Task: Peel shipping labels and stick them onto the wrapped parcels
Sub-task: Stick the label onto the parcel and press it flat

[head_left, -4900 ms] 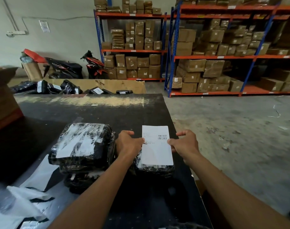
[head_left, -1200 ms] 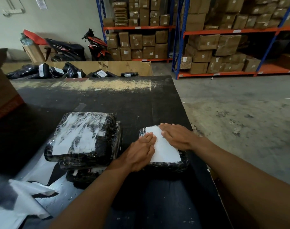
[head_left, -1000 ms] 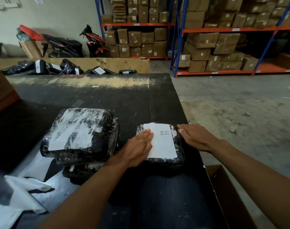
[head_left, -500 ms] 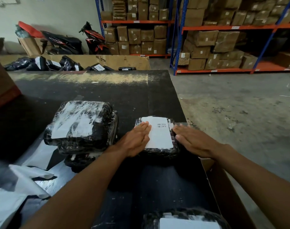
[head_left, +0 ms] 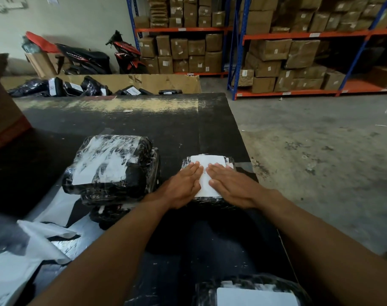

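The small parcel [head_left: 210, 202] sits by the right edge of the tabletop [head_left: 166, 120]. The white label [head_left: 210, 161] lies on top, its long side running away from the person. The left hand [head_left: 183, 186] and right hand [head_left: 232, 184] press flat on it, side by side, fingers [head_left: 194, 171] straight, holding nothing. Its far end lies bare just past the fingertips, so the next rub likely goes forward.

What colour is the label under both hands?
White label, lying on a black wrapped parcel; head view.
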`<action>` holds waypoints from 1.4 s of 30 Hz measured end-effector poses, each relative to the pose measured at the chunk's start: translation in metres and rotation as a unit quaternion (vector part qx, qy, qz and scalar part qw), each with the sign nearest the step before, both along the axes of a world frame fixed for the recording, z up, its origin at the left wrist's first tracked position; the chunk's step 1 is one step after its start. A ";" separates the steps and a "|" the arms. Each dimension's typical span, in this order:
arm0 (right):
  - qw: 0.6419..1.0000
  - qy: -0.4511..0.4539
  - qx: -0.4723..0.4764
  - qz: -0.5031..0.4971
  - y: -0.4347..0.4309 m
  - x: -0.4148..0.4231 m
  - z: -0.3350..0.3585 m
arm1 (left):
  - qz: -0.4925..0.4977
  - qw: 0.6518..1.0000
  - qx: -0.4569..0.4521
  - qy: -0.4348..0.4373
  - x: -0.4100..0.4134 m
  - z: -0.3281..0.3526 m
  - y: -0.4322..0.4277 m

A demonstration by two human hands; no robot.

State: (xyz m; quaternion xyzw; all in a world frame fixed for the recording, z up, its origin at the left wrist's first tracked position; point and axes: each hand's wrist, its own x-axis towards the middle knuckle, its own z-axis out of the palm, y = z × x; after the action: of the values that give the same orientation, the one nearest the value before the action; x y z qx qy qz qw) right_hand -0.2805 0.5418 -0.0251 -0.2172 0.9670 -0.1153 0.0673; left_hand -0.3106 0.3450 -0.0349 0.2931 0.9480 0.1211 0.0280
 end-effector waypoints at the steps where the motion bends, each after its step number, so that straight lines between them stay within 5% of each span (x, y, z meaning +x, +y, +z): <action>1: 1.000 -0.004 0.005 0.008 0.004 0.003 -0.004 | -0.002 1.000 -0.003 -0.004 0.001 0.001 -0.001; 8: 0.998 0.021 0.015 -0.051 0.047 0.038 -0.006 | 0.002 1.000 -0.008 -0.018 -0.001 0.002 0.001; 15: 0.988 0.107 0.082 0.072 0.017 0.050 -0.028 | -0.017 0.996 -0.067 -0.053 0.002 0.004 -0.006; 23: 0.987 0.119 0.074 0.073 0.030 0.054 -0.021 | -0.023 0.997 -0.063 -0.029 -0.003 -0.007 -0.005; 42: 0.999 0.044 0.019 0.022 0.018 0.028 -0.021 | -0.027 0.997 -0.063 -0.031 0.000 -0.008 -0.006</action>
State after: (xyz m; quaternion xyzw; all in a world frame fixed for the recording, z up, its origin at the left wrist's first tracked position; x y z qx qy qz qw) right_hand -0.2523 0.5594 -0.0465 -0.2417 0.9661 -0.0854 0.0311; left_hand -0.3108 0.3389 -0.0429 0.3119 0.9443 0.0695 0.0790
